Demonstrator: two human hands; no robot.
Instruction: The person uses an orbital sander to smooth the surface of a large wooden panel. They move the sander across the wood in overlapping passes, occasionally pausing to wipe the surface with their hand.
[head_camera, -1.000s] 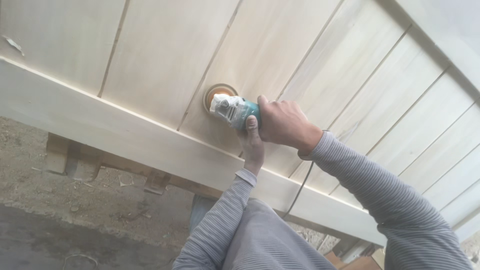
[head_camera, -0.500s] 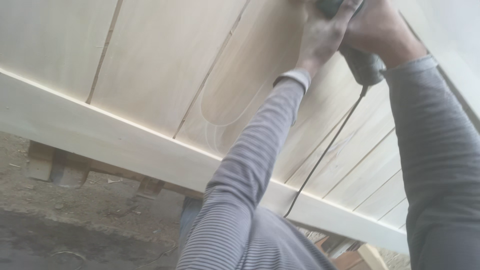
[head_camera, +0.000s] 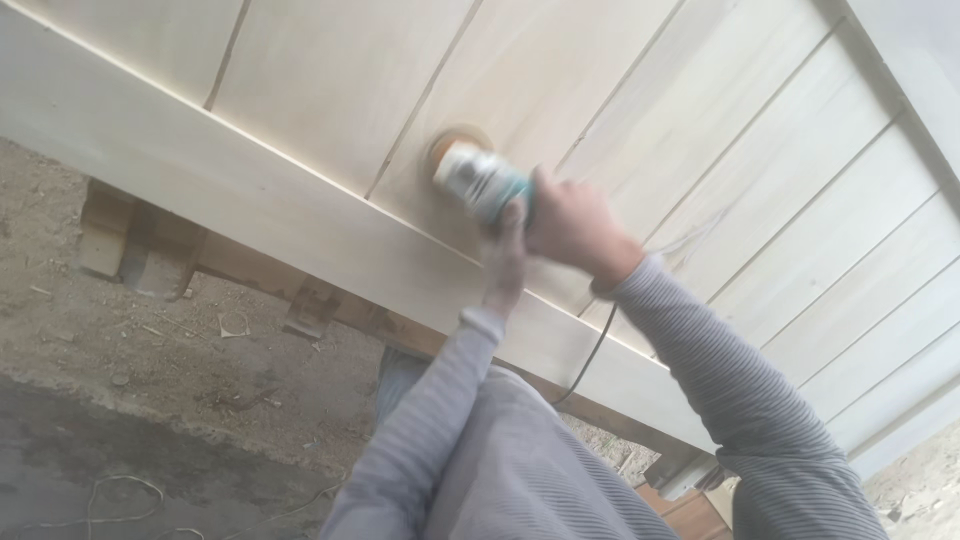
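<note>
Both hands grip one teal-and-silver sander, its orange disc flat on the pale wooden panel. Right hand wraps the rear; left hand lies along its near side, fingers closed. Its long axis points up-left, away from the fingers. A cord trails below.

You have a pale wooden panel of grooved boards with a plain frame rail along its near edge, resting on rough timber blocks over dusty ground, and a sander sits on it.
</note>
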